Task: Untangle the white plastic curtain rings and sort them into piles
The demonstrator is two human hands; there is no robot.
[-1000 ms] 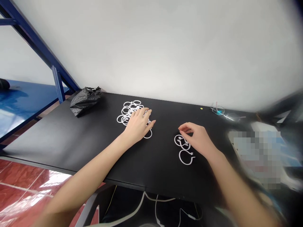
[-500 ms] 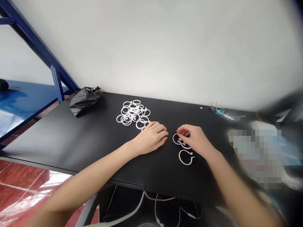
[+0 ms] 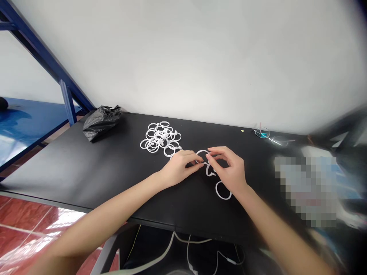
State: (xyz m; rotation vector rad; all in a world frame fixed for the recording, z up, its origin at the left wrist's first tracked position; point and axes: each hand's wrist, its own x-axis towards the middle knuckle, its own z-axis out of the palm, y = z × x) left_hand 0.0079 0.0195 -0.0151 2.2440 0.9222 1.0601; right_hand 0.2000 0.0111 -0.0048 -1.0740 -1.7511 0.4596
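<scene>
Both my hands meet over the middle of the black table (image 3: 86, 168). My left hand (image 3: 179, 168) and my right hand (image 3: 228, 170) pinch one white plastic ring (image 3: 202, 154) between their fingertips, just above the tabletop. A pile of several white rings (image 3: 161, 138) lies behind my left hand. Under and beside my right hand lie a few more white rings (image 3: 222, 191), partly hidden by the hand.
A crumpled black plastic bag (image 3: 100, 120) sits at the table's back left. A small clear item with a teal spot (image 3: 262, 133) lies at the back right by the white wall. A blue metal frame (image 3: 65, 99) stands left. Cables hang under the front edge.
My left hand left the ring pile and slid right with a ring. My right hand lifted off the small group of rings and met it, so both now pinch one ring.
</scene>
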